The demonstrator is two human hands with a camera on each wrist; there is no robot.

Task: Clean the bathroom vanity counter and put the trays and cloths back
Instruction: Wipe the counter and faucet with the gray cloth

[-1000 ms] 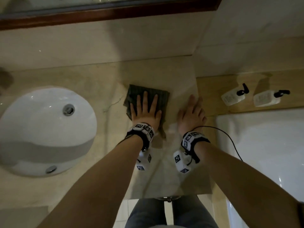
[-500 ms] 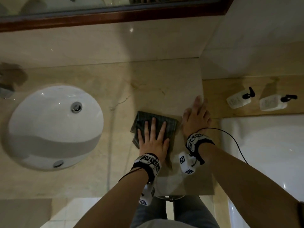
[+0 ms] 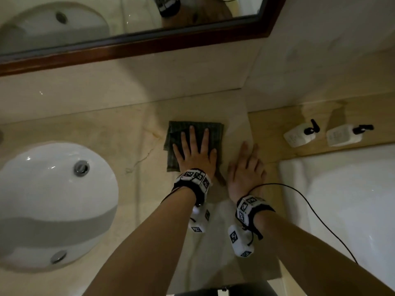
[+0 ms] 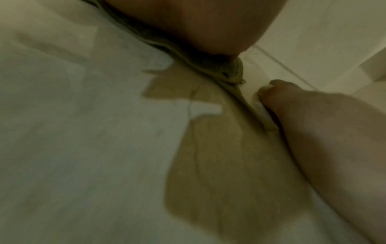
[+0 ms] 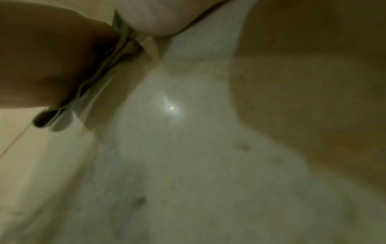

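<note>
A dark green folded cloth [image 3: 175, 133] lies on the beige marble counter [image 3: 128, 129], right of the sink. My left hand [image 3: 195, 150] presses flat on it with fingers straight and spread. The cloth's folded edge [image 4: 227, 77] shows under the palm in the left wrist view. My right hand [image 3: 245, 165] rests flat on the counter's right end, just right of the cloth, fingers straight, holding nothing. Both wrist views are blurred and close to the stone.
A white oval sink [image 3: 49, 199] is set into the counter at left. A wood-framed mirror [image 3: 149, 41] hangs on the back wall. Two white pump bottles [image 3: 299, 135] [image 3: 344, 135] stand on a ledge beside the white bathtub [image 3: 342, 199] at right.
My left hand slid the cloth toward me, then pushed it back away toward the wall. The right hand stayed flat on the counter's right end.
</note>
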